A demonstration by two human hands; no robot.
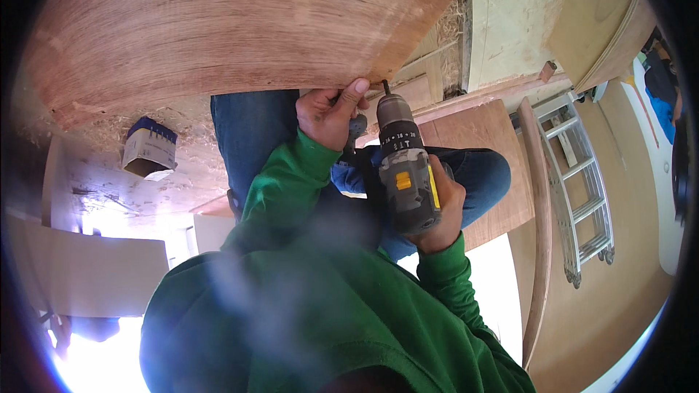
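Note:
My right hand (445, 207) is wrapped round the handle of a cordless drill (405, 178), dark grey with yellow parts. Its dark bit (386, 87) points away from me and meets the near edge of a large reddish-brown plywood panel (240, 22), close to the panel's right corner. Just left of the bit, my left hand (325, 115) pinches that same edge, thumb on top and the other fingers curled below. Whether a small screw sits at the bit's tip, I cannot make out.
An open cardboard box (150, 149), white and blue, stands at left among wood shavings. To the right are a long curved wooden strip (540, 247) and a folded aluminium ladder (579, 182). Thin curved sheets (604, 29) lean at the far right. My bent legs are below the panel.

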